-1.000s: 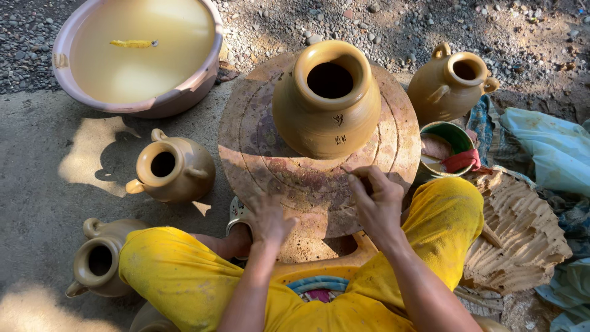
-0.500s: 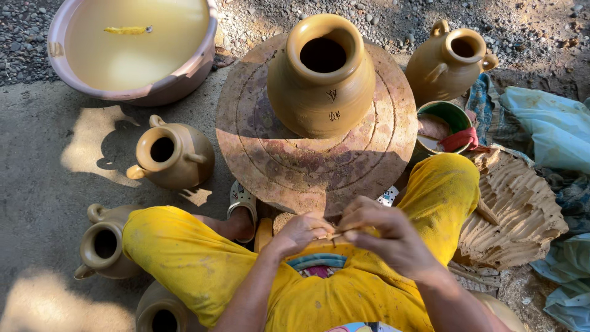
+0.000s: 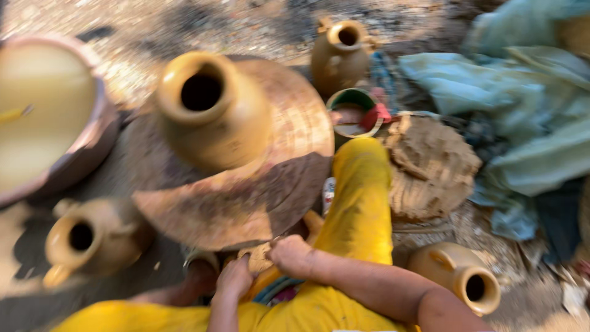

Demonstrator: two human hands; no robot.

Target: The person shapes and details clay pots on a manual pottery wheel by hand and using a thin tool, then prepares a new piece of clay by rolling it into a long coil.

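While the view is smeared by blur, we can still make out the left hand [image 3: 235,278] and the right hand [image 3: 290,255] drawn close together at about six o'clock of the round wheel [image 3: 246,203], just below its near edge. Both hands have their fingers curled in, and between them sits a small tan lump [image 3: 257,258] that they seem to touch; whether either one truly clamps it we cannot tell. On the wheel stands a tall clay pot [image 3: 212,110], upright, its dark mouth open toward us. At nine o'clock of the wheel lies a wide basin [image 3: 92,141] of pale liquid, and at about eight o'clock a small handled jug [image 3: 86,240] rests on the ground. At one o'clock we see another jug [image 3: 341,52], with a small green-rimmed bowl [image 3: 351,110] just beside it. A yellow-clad leg [image 3: 359,197] runs along the wheel's three o'clock side, a woven mat [image 3: 430,166] beyond it, bluish cloth [image 3: 516,98] farther out. A third jug [image 3: 467,280] lies near the right forearm.
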